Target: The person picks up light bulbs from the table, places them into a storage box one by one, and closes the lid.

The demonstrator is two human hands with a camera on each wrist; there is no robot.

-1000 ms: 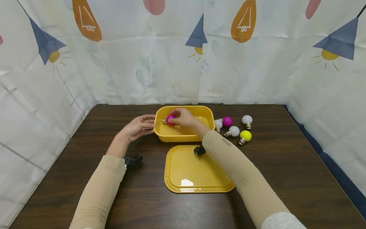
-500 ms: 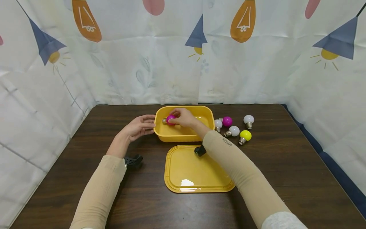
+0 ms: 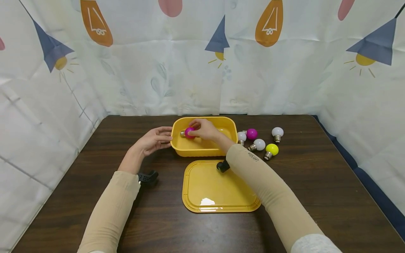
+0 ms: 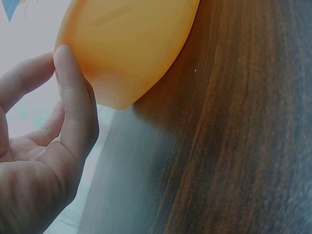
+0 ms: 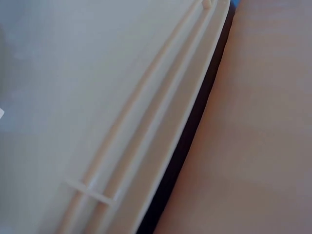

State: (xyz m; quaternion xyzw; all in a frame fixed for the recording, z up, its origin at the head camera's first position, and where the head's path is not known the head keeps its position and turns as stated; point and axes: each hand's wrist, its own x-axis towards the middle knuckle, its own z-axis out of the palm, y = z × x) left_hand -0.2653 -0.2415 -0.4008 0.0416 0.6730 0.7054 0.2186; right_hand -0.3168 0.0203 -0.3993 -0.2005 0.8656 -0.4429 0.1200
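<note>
In the head view a yellow plastic box (image 3: 200, 152) stands near the back of the table. My right hand (image 3: 205, 130) reaches inside it and pinches a magenta light bulb (image 3: 189, 133) by its round end, the metal screw base pointing left. At the box's left end, my left hand (image 3: 155, 140) touches the wall with extended fingers. The left wrist view shows the thumb and fingers of that hand against the box's rim (image 4: 61, 29). In front of the box lies a flat yellow lid (image 3: 209, 189), partly covered by my right forearm. Its ridged edge (image 5: 141, 117) fills the right wrist view.
Right of the box lie several loose bulbs: white ones (image 3: 259, 144), another magenta one (image 3: 251, 134), a yellow one (image 3: 271, 150) and a white one (image 3: 277, 132) farthest right. The dark wooden table (image 3: 316, 196) backs onto a patterned curtain (image 3: 190, 88).
The white bulb farthest right has rolled slightly to the right. Both hands stay almost in place, the right one still holding the magenta bulb in the box.
</note>
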